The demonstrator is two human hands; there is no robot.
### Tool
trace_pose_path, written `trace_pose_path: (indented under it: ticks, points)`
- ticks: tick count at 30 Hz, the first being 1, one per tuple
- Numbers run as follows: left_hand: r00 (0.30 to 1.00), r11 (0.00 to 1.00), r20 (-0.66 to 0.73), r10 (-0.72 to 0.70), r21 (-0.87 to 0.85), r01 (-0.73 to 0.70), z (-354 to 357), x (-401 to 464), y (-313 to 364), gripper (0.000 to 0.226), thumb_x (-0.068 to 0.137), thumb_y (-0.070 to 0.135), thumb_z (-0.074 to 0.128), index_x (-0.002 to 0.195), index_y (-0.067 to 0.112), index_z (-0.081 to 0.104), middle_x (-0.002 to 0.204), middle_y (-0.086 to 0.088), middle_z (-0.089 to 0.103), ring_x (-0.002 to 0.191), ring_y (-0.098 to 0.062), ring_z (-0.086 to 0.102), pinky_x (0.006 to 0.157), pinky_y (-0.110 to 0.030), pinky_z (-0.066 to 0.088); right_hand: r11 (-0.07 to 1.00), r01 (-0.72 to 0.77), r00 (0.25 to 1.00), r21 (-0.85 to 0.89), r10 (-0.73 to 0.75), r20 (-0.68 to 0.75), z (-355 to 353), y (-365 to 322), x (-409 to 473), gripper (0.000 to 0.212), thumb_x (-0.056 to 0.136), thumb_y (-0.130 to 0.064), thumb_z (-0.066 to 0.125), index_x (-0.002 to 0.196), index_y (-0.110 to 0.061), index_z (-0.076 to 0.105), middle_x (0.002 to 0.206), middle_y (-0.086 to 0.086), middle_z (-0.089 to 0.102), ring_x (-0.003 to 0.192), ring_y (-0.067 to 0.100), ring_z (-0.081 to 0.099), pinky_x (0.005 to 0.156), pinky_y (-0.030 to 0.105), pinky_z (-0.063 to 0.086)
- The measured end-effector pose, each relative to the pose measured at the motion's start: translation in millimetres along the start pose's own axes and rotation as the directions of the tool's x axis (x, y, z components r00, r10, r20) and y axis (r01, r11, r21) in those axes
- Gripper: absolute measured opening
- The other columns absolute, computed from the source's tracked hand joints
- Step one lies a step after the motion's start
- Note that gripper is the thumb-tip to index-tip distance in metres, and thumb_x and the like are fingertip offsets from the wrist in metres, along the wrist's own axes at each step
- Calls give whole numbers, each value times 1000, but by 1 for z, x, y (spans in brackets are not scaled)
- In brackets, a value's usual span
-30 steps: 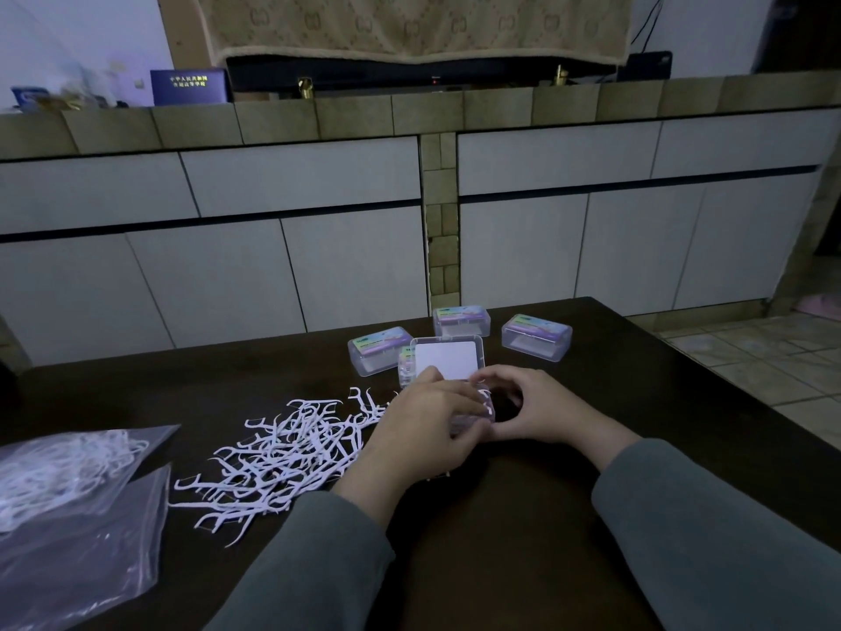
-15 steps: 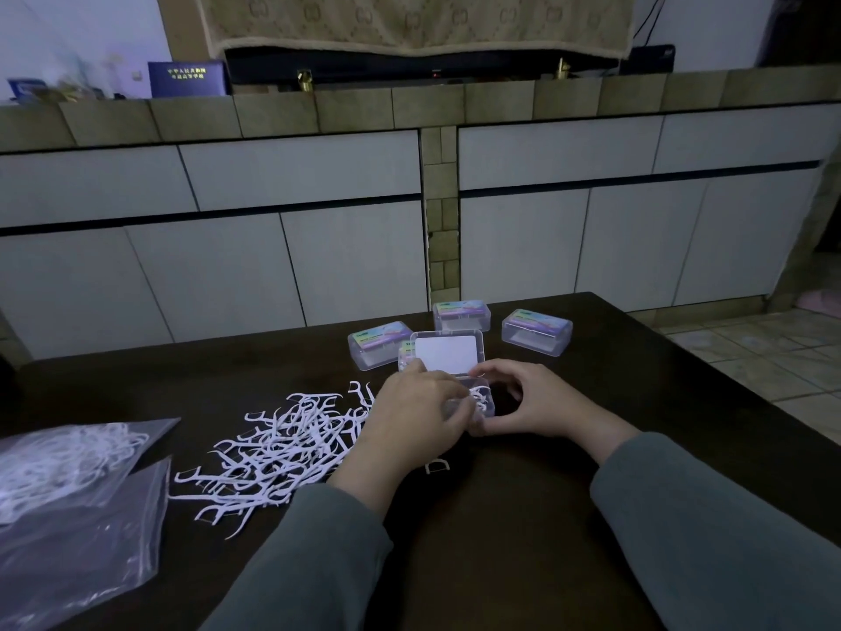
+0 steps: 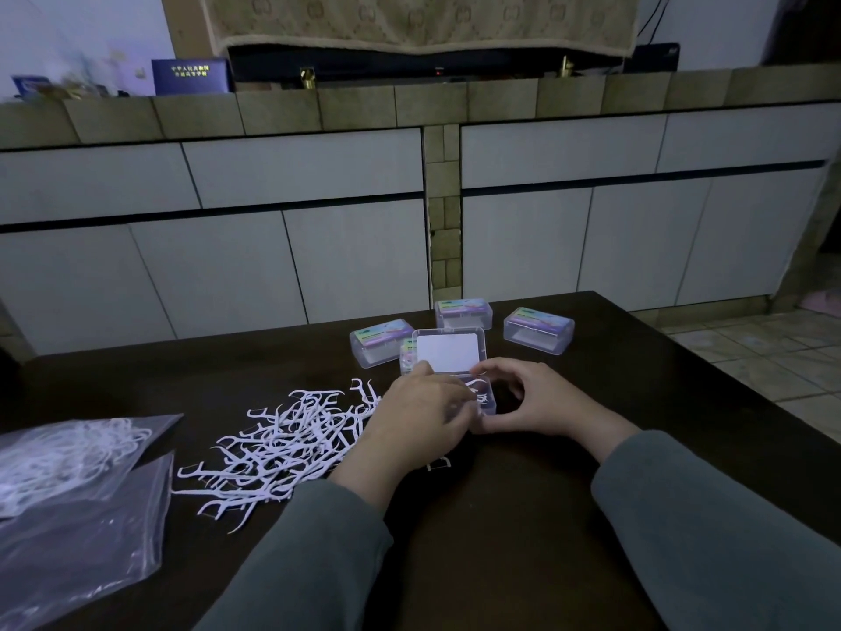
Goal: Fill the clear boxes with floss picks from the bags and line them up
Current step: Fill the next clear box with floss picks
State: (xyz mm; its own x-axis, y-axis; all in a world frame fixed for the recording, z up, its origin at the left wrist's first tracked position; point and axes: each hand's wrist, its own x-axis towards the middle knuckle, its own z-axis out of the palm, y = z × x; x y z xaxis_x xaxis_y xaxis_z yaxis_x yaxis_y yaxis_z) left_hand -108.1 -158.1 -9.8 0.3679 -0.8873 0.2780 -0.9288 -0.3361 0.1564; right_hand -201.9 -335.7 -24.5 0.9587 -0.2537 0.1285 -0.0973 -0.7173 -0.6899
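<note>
On the dark table (image 3: 523, 516), my left hand (image 3: 418, 421) has slid over the open clear box (image 3: 478, 396), fingers curled on picks, I think. My right hand (image 3: 537, 398) still grips it. More floss picks (image 3: 282, 444) wait beside.

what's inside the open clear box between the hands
A few white floss picks show in the open clear box. The left hand covers its left part, so the fill is unclear.

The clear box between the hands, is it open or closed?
Open. The clear box has its lid raised behind it, and white floss picks show inside.
</note>
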Motion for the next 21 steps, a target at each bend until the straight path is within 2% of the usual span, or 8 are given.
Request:
trace_pose_path:
  ticks: [4, 7, 11, 15, 17, 21]
  points:
    - [997, 1000, -70, -16, -23, 15, -2, 0, -5, 34, 99, 35, 44, 127, 30, 61, 131, 15, 57, 105, -10, 41, 80, -24, 34, 1000, 3, 1000, -8, -3, 1, 1, 0, 0, 65, 65, -45, 85, 121, -43, 52, 121, -23, 57, 109, -11, 51, 81, 9, 39]
    - [999, 999, -12, -33, -36, 32, 1, 0, -3, 37, 99, 37, 43, 133, 31, 55, 136, 16, 54, 106, -10, 41, 84, -25, 37, 1000, 1, 1000, -12, -1, 4, 1, 0, 0, 66, 66, -45, 84, 123, -42, 51, 122, -23, 56, 110, -8, 51, 83, 12, 40]
    - [999, 996, 6, -36, -76, 36, -1, -1, -1, 36, 99, 39, 45, 132, 33, 56, 129, 15, 58, 103, -8, 40, 80, -26, 37, 1000, -1, 1000, -18, 1, 10, 0, 0, 0, 67, 66, -45, 84, 124, -41, 51, 120, -24, 55, 106, -9, 51, 82, 12, 39]
    - [981, 985, -137, -140, -119, 124, -8, -2, -21, 29, 98, 30, 48, 125, 32, 61, 127, 14, 59, 114, -8, 41, 91, -27, 39, 998, -28, 1000, -51, 28, 1, 2, 0, 1, 71, 64, -50, 84, 126, -43, 50, 121, -23, 53, 103, -8, 49, 85, 15, 41]
    - [954, 973, -202, -223, -111, 204, -9, -4, -36, 29, 98, 27, 49, 123, 30, 63, 128, 12, 59, 110, -8, 40, 93, -27, 39, 997, -36, 999, -62, 36, -4, 3, 1, 1, 70, 64, -52, 83, 124, -44, 49, 123, -22, 55, 101, -7, 49, 83, 15, 41]
    - [943, 953, -152, -297, -112, 282, -6, -9, -51, 28, 97, 25, 50, 119, 30, 67, 123, 9, 62, 94, -6, 35, 82, -24, 38, 997, -37, 999, -61, 37, -7, 3, 0, 1, 69, 62, -53, 84, 121, -47, 49, 126, -19, 56, 95, -7, 49, 77, 14, 38]
